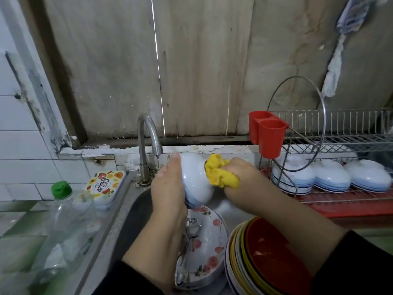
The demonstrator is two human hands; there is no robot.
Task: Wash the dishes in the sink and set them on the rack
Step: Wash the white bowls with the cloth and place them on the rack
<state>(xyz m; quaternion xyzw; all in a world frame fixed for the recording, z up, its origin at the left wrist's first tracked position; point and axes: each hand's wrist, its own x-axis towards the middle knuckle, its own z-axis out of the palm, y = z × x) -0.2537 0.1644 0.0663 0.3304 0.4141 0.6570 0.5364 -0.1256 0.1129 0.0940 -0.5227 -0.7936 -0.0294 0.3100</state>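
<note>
Both hands work one white bowl [194, 179]: left hand [168, 184] cups it, right hand [238, 177] squeezes a yellow cloth [219, 173] against it.

White bowl [196, 184] tilted above sink [136, 201] (blue-banded), yellow cloth [220, 173] against it.

Only one text was readable: the script word "People" on the lid of a white tub [105, 186] printed with fruit, which sat on the worktop [25, 235] left of the sink [127, 213]. Smaller print above that word was too blurred to read.
</note>
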